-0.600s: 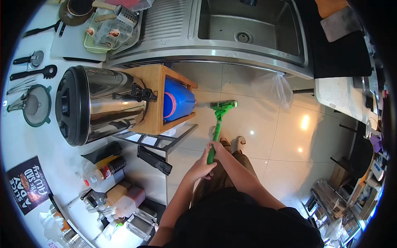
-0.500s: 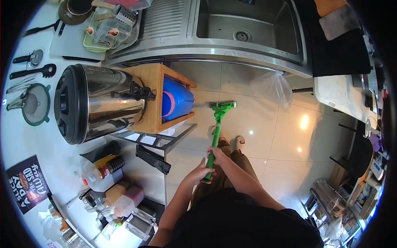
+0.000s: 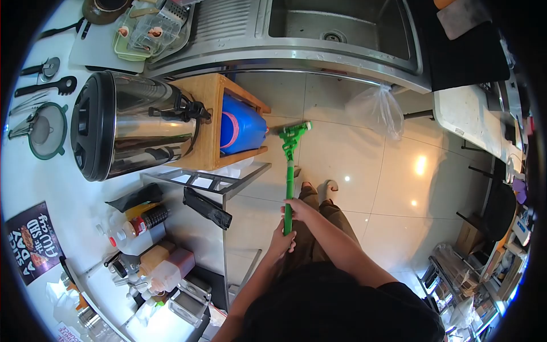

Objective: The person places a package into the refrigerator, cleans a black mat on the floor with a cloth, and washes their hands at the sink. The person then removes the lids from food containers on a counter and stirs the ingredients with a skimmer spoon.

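Basically both grips closed snugly round green floor tool (image 3: 289, 185), right hand (image 3: 300, 210) forward, left hand (image 3: 280, 243) near butt, likely for leverage, head down on floor (image 3: 342, 149) by wooden stand (image 3: 204, 86).

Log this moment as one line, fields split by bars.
Left hand: on green handle, near its end | right hand: same handle, nearer the tool head | tool head: on tiled floor, near blue container

The green mop (image 3: 290, 182) stands tilted on the tiled floor (image 3: 359, 188).
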A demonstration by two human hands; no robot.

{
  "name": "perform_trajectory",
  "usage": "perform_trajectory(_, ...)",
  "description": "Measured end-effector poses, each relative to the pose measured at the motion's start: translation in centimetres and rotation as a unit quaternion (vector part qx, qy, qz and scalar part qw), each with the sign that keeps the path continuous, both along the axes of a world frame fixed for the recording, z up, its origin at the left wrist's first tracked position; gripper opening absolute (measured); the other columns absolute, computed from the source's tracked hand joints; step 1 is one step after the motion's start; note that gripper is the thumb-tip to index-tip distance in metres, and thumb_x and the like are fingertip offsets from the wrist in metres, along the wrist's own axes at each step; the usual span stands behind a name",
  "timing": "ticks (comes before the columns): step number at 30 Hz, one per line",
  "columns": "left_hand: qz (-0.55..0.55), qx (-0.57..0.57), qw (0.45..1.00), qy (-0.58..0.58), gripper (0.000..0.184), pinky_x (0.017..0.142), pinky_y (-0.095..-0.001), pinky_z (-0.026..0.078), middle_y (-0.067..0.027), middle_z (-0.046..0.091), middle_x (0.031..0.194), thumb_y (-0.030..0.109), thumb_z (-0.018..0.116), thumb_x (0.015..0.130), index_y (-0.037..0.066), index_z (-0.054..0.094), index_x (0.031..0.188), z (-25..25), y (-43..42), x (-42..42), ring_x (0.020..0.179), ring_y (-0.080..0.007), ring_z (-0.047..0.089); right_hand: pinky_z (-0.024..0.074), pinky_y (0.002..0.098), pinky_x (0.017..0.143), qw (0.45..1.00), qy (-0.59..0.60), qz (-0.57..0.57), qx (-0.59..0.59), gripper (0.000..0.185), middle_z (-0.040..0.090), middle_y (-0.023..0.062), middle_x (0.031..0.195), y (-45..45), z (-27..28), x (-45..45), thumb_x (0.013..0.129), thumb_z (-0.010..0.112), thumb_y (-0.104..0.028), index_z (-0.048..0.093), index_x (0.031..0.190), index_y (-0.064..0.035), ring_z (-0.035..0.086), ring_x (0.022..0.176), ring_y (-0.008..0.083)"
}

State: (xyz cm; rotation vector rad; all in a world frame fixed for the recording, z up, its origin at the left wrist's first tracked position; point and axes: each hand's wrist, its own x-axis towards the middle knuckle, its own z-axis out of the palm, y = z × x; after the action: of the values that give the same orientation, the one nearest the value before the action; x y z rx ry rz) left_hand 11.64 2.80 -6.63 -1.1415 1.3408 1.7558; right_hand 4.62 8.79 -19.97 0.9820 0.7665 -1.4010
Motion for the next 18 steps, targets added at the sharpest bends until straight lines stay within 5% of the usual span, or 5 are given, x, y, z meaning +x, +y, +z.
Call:
perform_trajectory(7,0.03,-0.022,0.999,0.024,0.069,0.03,-0.0234,0.033,-0.0022,0.043,0.057,0.0,0.047,0.075,0.016,0.01,0.131,-3.3,0.5,-3.3,0.036,-0.0101,0.04,0.0415,0.0444,0.074,0.977,0.208,0.041,0.025,0.045,0.046,0.0086,0.099,1.8,0.1,-2.6,0.08,0.049,-0.024,0.031,0.119,-0.0098,0.05,0.089,0.0241)
perform_trajectory(18,-0.042,-0.018,0.999,-0.021,0.073,0.031,-0.024,0.036,-0.0017,0.041,0.055,0.001,0.047,0.075,0.022,0.006,0.131,-0.9,1.3,2.7,0.036,-0.0104,0.04,0.0451,0.0437,0.074,0.975,0.156,0.151,-0.044,0.046,0.045,0.011,0.106,4.6,4.0,1.2,0.079,0.05,-0.031,0.037,0.117,-0.0081,0.047,0.098,0.0284)
